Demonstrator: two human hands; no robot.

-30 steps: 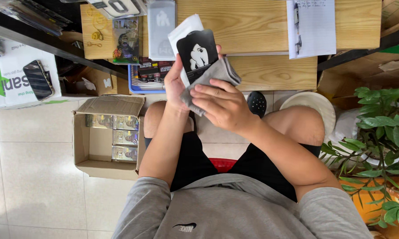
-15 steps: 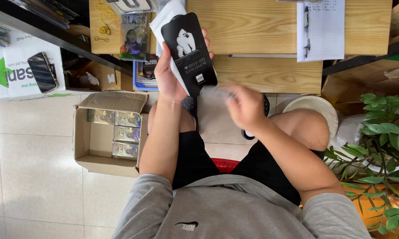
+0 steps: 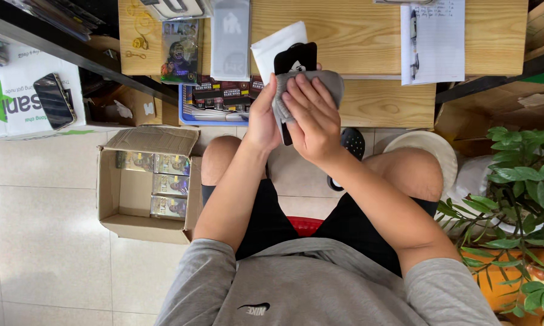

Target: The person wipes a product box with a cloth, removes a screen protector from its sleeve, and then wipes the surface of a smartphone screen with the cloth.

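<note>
Head camera is looking straight down on a seated person in a grey shirt and black shorts. The left hand is gripping a black phone-shaped panel from the side, holding it upright in front of the wooden desk, above the knees. The right hand is pressing a grey cloth flat against the panel's lower face, fingers spread over it. A white sleeve is showing behind the panel. On the floor to the person's left, an open cardboard box is holding small packets. A clipboard with a pen is lying on the desk, and a potted plant is standing at the right.
</note>
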